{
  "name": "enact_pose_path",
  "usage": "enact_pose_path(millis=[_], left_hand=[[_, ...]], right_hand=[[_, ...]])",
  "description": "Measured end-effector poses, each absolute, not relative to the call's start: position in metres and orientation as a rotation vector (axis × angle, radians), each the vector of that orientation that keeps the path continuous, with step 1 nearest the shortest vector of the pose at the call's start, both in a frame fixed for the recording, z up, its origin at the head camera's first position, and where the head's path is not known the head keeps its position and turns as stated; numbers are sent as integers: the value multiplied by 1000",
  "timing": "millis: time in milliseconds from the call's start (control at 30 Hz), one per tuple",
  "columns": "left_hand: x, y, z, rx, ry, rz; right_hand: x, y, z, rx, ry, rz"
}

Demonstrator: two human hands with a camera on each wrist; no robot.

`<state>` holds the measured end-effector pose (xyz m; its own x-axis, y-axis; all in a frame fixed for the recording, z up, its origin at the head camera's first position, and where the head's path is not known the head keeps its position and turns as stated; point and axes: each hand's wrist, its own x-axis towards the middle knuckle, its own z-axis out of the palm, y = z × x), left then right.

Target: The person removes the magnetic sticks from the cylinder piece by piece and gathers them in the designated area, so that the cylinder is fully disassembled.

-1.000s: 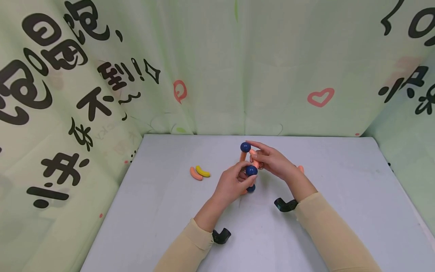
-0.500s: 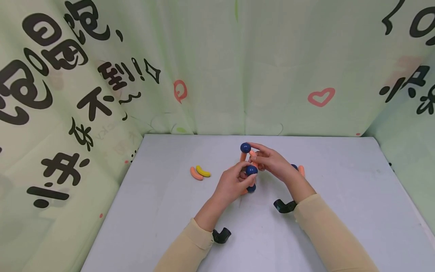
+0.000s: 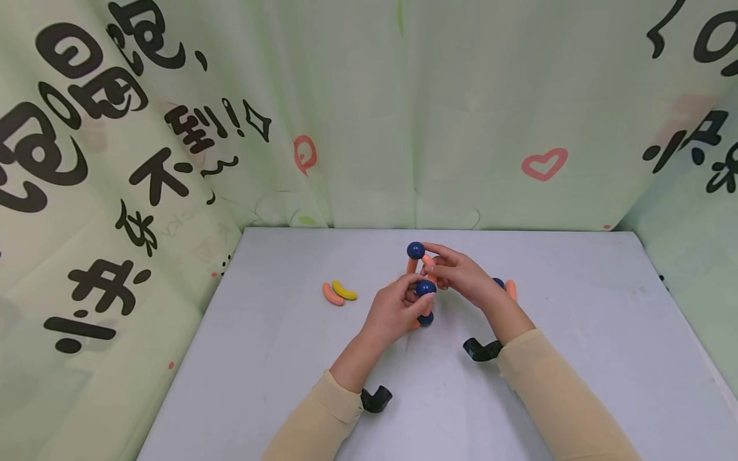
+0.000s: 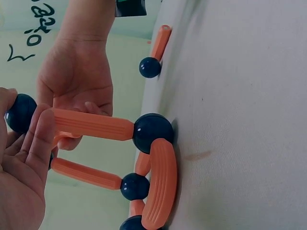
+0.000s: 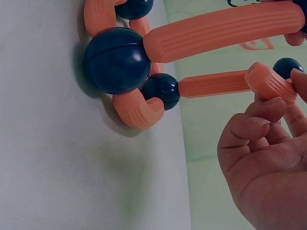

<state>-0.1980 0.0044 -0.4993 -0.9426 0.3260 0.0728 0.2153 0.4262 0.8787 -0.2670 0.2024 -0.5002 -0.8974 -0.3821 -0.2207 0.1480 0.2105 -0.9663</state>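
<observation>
The right hand pinches the orange stick at its left; the stick's long axis runs from the far blue ball toward the near blue ball, which the left hand holds between thumb and fingers.

The assembly consists of glossy dark blue balls joined by ribbed orange rods. Its base, set on the worktop, links lower balls with curved rods. Two straight rods stand side by side, each rising from a lower ball to an upper one. The left hand grips the near upper ball. The right hand pinches a short rod beside the far upper ball; its seating cannot be determined.
</observation>
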Motion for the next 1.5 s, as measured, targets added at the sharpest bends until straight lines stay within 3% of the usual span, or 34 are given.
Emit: enact_pose_path(millis=[433, 1500], left_hand=[[-199, 8, -501, 347, 2373, 1686], [-198, 11, -503, 312, 2288, 1840]], right_hand=[[-267, 202, -500, -191, 2101, -1709], [-267, 203, -499, -184, 2133, -1672]])
